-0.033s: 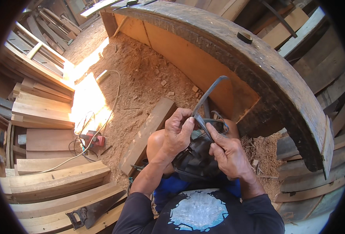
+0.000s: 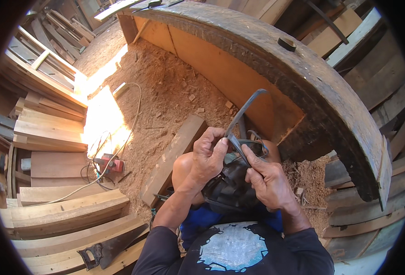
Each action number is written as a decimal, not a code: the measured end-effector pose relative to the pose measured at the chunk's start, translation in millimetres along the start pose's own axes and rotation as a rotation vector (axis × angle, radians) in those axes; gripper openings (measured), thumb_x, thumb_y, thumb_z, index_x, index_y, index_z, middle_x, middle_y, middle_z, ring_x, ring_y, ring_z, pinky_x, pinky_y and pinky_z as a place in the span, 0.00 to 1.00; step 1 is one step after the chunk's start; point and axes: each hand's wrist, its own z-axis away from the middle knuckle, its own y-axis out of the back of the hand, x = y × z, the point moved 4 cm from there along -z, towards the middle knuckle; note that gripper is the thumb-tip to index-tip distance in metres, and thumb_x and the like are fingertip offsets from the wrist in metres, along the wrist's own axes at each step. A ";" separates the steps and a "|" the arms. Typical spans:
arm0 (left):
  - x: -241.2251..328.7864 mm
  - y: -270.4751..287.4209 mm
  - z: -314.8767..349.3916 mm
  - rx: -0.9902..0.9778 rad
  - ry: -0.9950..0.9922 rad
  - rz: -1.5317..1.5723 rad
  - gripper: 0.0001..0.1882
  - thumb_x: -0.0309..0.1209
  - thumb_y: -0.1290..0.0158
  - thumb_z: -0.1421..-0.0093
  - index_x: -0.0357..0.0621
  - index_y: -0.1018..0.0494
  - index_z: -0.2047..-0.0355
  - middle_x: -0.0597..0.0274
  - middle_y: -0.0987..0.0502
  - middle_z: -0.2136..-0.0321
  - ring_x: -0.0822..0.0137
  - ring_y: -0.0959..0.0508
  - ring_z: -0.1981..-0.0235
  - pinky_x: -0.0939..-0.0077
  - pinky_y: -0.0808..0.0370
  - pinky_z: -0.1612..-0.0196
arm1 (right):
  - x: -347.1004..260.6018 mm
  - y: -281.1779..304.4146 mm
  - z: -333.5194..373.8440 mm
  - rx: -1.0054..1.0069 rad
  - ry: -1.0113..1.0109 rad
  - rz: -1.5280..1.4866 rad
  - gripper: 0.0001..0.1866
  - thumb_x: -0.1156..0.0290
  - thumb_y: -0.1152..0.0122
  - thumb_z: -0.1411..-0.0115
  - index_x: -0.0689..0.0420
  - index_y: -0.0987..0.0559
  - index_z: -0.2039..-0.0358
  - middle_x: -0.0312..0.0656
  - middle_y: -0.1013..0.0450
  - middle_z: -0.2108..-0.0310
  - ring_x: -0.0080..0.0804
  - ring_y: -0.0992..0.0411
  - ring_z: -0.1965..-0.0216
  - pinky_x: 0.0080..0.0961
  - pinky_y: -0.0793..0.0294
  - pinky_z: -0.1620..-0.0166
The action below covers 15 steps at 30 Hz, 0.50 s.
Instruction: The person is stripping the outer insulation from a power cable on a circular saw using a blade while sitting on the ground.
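My left hand (image 2: 209, 153) pinches a long, flat, dark grey strap (image 2: 244, 109) between thumb and fingers. The strap's free end arches up and to the right above the hand. From the other side, my right hand (image 2: 270, 183) is closed on a grey tapering length that crosses the strap; whether both are one piece I cannot tell. Below the hands, a black bundle (image 2: 232, 190) rests on my lap, its form partly hidden by them. Just behind the fingers shows a rounded, dark-rimmed item I cannot make out.
A heavy wooden workbench (image 2: 257, 48) curves across the front and right, bearing a black roll (image 2: 287, 44). A squared beam (image 2: 172, 160) lies by my knee on sawdust. At left are a red power tool (image 2: 112, 164) with a cord, stacked boards (image 2: 65, 206) and a handsaw (image 2: 108, 247).
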 end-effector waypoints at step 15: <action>-0.1 1.1 3.7 0.013 0.011 -0.019 0.06 0.26 0.51 0.30 0.36 0.29 0.57 0.64 0.21 0.67 0.78 0.23 0.66 0.80 0.24 0.61 | -3.0 6.9 3.7 -0.018 -0.075 -0.017 0.30 0.79 0.46 0.36 0.60 0.33 0.33 0.48 0.24 0.75 0.39 0.23 0.73 0.30 0.23 0.56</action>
